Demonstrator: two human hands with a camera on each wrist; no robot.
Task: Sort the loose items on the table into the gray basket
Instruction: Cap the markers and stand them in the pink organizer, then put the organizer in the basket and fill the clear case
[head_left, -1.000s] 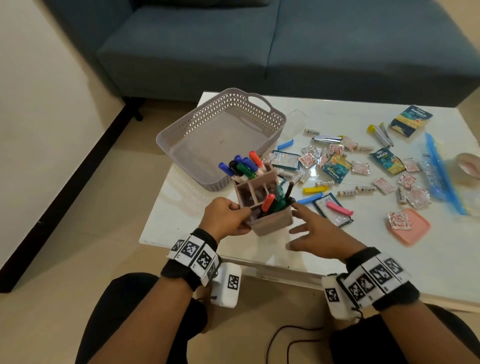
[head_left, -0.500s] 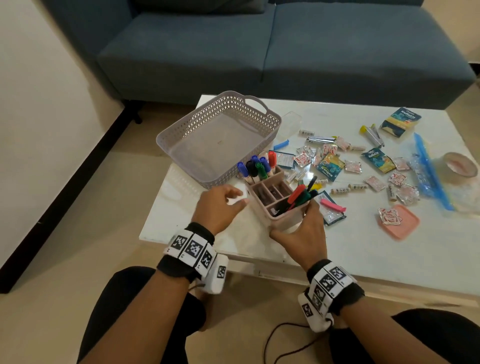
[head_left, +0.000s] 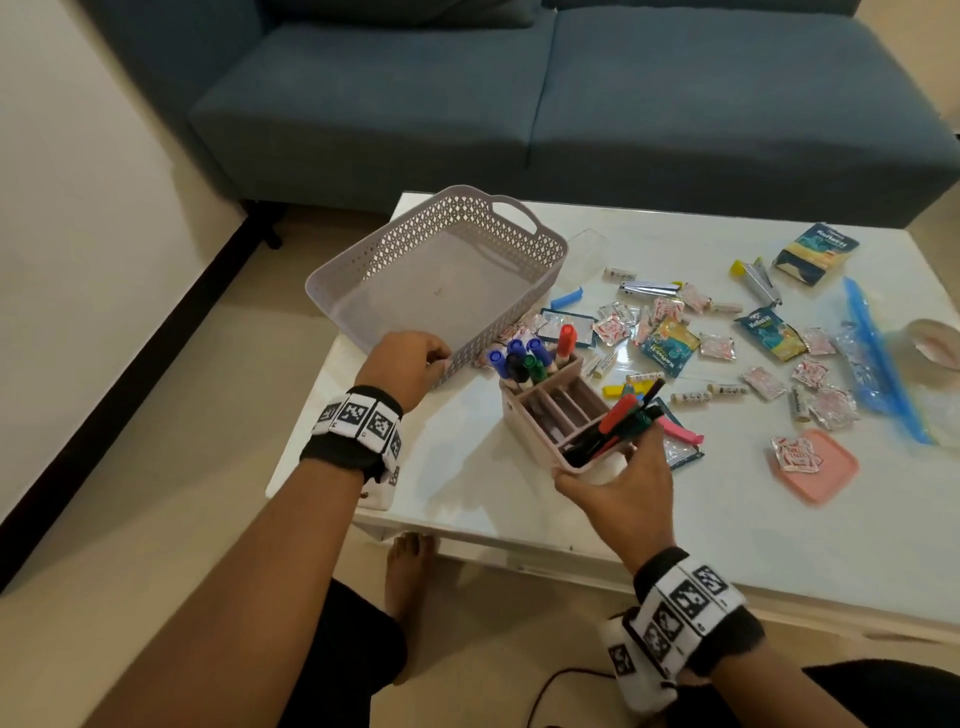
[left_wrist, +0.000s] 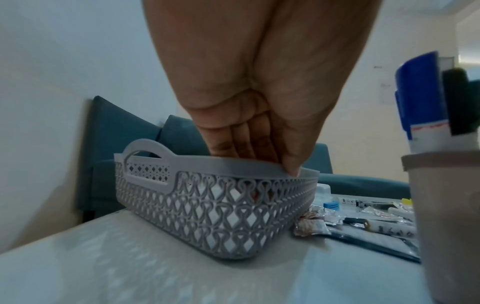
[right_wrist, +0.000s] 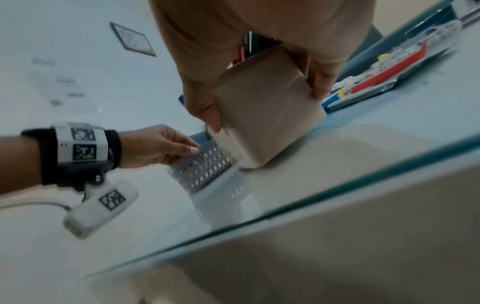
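**Both hands engaged: basket rim and marker organizer**

Head view: the left hand (head_left: 410, 358) is gripping the gray basket (head_left: 358, 270) rim at 10 o'clock on the desk (head_left: 727, 545).

Left wrist view: fingers (left_wrist: 246, 144) are curling over the rim.

Right wrist view: the right hand (right_wrist: 259, 51) is clamping the marker organizer (right_wrist: 267, 115), tilted.

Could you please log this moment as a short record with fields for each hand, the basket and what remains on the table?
left hand: grips the near rim of the gray basket
right hand: holds the pink pen organizer, tilted on the table
basket contents: appears empty
organizer contents: markers and pens
table: scattered sachets, clips, stapler, pink lid
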